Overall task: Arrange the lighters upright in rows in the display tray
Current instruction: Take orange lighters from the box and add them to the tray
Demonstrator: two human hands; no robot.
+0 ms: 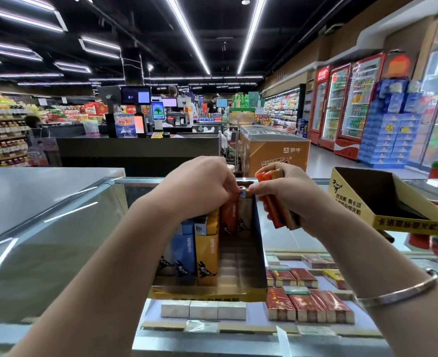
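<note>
At lower centre of the frame, the display tray (207,295) sits on the glass table (58,240), its left rows already filled with blue and yellow lighters (206,256) standing upright; the right-hand lane looks largely bare (its floor is visible). Further up, the left hand (199,186) curls its fingers over the tops of the far lighters, while the right hand (287,194) grips a bundle of orange lighters (274,210) just beside the tray. Roughly half remains, by appearance.
</note>
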